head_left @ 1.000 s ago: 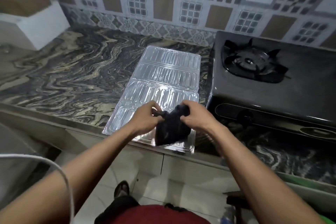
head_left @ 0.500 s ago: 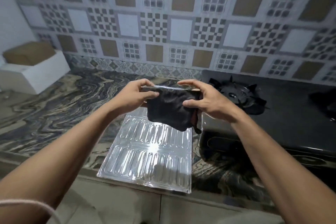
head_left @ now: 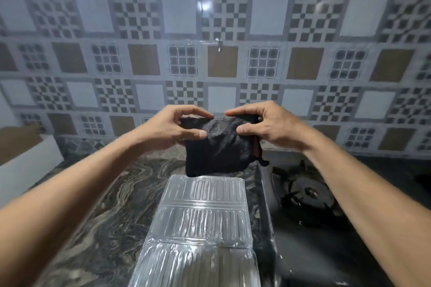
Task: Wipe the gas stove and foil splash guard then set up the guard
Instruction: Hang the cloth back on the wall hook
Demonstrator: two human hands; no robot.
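Below the fingers, the ribbed silver foil splash guard [head_left: 200,228] lies flat on the marbled stone tabletop [head_left: 98,212], not yet set up, with the black gas stove [head_left: 326,228] just beside it. Left hand [head_left: 170,127] and right hand [head_left: 268,123] pinch a dark cloth [head_left: 219,149] raised before the patterned tile wall [head_left: 221,65]; wiping seems still ahead.

Patterned tile wall [head_left: 177,14] with glare, above dark marbled countertop [head_left: 112,212].

Patterned tile wall [head_left: 221,58] behind the hands; marbled countertop [head_left: 105,212] below them; 1 white box [head_left: 25,161] far left.
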